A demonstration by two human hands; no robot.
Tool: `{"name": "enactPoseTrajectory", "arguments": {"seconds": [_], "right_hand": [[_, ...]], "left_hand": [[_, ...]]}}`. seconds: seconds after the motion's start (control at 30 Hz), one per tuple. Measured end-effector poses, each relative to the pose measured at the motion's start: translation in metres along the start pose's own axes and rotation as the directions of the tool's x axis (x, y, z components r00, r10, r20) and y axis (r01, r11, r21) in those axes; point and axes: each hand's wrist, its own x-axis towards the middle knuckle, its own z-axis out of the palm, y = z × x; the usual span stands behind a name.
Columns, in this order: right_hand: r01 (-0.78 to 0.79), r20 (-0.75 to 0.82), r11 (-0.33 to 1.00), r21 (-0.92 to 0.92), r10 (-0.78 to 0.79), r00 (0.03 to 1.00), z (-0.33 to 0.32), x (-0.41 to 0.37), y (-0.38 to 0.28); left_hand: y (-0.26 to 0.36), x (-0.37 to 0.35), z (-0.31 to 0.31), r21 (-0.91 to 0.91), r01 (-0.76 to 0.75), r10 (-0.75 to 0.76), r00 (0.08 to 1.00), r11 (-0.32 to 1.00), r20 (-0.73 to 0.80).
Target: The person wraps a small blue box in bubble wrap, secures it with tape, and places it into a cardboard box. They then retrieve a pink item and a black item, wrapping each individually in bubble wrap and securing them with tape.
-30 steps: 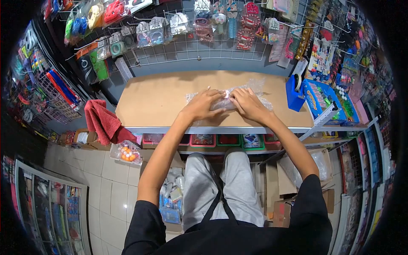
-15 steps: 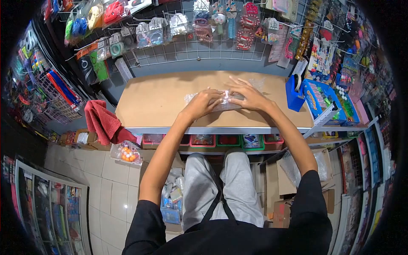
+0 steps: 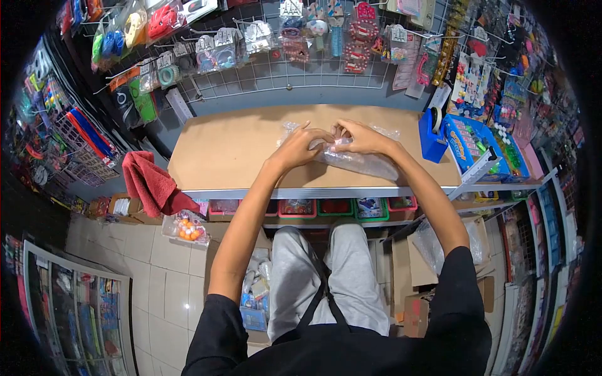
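A clear plastic packet (image 3: 360, 163) lies crumpled on the brown table top (image 3: 232, 147). My left hand (image 3: 302, 147) pinches its upper left part. My right hand (image 3: 364, 138) grips the packet's top edge just to the right, so the two hands nearly touch. The film hangs from my fingers down toward the table's front edge. What is inside the packet is too small to make out.
A blue tape dispenser (image 3: 433, 135) and a blue box of goods (image 3: 480, 147) stand at the table's right end. A red cloth (image 3: 150, 182) hangs off the left corner. A wire grid (image 3: 282, 62) with hanging packets backs the table. Coloured bins (image 3: 335, 207) sit under the edge.
Both hands rose from lying flat on the packet to pinching its top. The film has lifted and now spreads to the right, below my right hand.
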Motion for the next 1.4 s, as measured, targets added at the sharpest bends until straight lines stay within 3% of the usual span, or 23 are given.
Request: {"name": "enactPoseTrajectory", "arguments": {"seconds": [0.03, 0.13, 0.23, 0.33, 0.43, 0.5, 0.6, 0.7, 0.9, 1.03, 1.2, 1.4], "right_hand": [[-0.029, -0.005, 1.0, 0.008, 0.029, 1.0, 0.001, 0.0, 0.003], [-0.104, -0.015, 0.994, 0.034, 0.104, 0.994, 0.007, 0.005, 0.014], [-0.172, 0.007, 0.984, 0.054, 0.171, 0.985, 0.007, 0.005, 0.011], [-0.233, 0.046, 0.968, 0.088, 0.23, 0.972, 0.003, 0.004, -0.001], [-0.213, 0.01, 0.972, 0.101, 0.213, 0.977, 0.004, -0.002, -0.009], [-0.189, -0.046, 0.981, 0.035, 0.191, 0.981, 0.006, -0.005, -0.014], [0.01, -0.249, 0.971, -0.239, -0.071, 0.966, 0.021, -0.018, -0.016], [-0.052, -0.236, 0.976, -0.21, 0.001, 0.972, 0.018, -0.034, -0.035], [0.005, -0.322, 0.981, -0.192, -0.068, 0.944, 0.028, -0.044, -0.027], [0.036, -0.339, 0.953, -0.3, -0.142, 0.93, 0.034, -0.044, -0.033], [0.046, -0.357, 0.945, -0.322, -0.166, 0.919, 0.038, -0.047, -0.034], [0.083, -0.251, 0.962, -0.261, -0.151, 0.956, 0.025, -0.049, -0.035]], "left_hand": [[0.004, 0.0, 0.001, 0.013, 0.009, -0.01, 1.0, 1.0, 0.007], [0.017, -0.002, 0.005, 0.274, -0.097, 0.156, 0.966, 0.957, -0.205], [0.031, -0.003, 0.003, 0.311, -0.02, 0.129, 0.934, 0.95, -0.334], [0.023, -0.018, 0.015, 0.248, -0.08, 0.143, 0.958, 0.965, -0.248], [0.028, -0.038, 0.032, -0.049, 0.017, -0.03, 0.959, 0.999, -0.283], [0.033, -0.042, 0.039, -0.034, -0.005, -0.006, 0.944, 0.999, -0.33], [0.044, -0.045, 0.043, 0.019, 0.014, -0.007, 0.944, 1.0, -0.33], [0.044, -0.045, 0.044, 0.094, -0.012, 0.042, 0.943, 0.995, -0.33], [0.044, -0.044, 0.054, 0.12, -0.005, 0.046, 0.94, 0.993, -0.339], [0.04, -0.045, 0.062, 0.202, 0.031, 0.03, 0.956, 0.979, -0.292], [0.055, -0.042, 0.052, 0.134, 0.036, 0.0, 0.965, 0.99, -0.261], [0.047, -0.04, 0.043, 0.147, -0.028, 0.055, 0.982, 0.989, -0.183]]}}
